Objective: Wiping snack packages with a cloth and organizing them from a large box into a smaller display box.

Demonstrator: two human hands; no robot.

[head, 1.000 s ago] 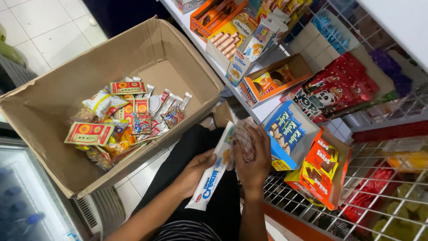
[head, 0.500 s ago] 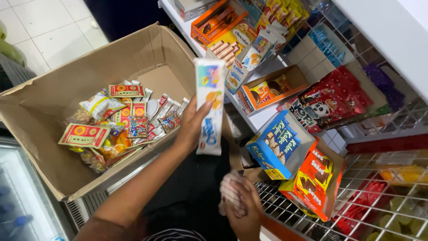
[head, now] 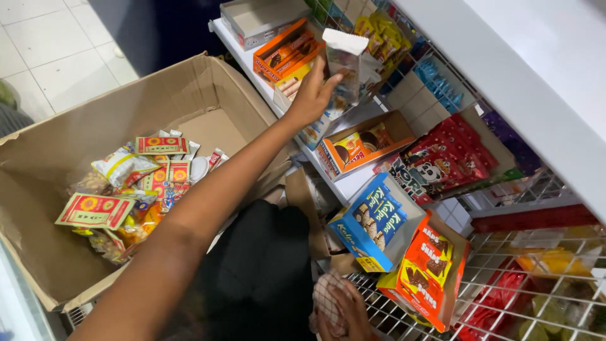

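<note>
Biscuit packet (head: 344, 63) gripped in outstretched left hand (head: 311, 95) at shelf (head: 353, 183), right hand (head: 344, 312) clutching checked cloth (head: 325, 303)

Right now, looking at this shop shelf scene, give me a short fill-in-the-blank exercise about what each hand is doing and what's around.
1. The left hand holds a long snack packet up at the white ____.
2. The right hand grips a checked ____.
3. The loose snack packets lie inside a big ____ box.
4. The blue biscuit box sits beside an ____ one, above the wire rack.

Missing words: shelf; cloth; cardboard; orange
</note>
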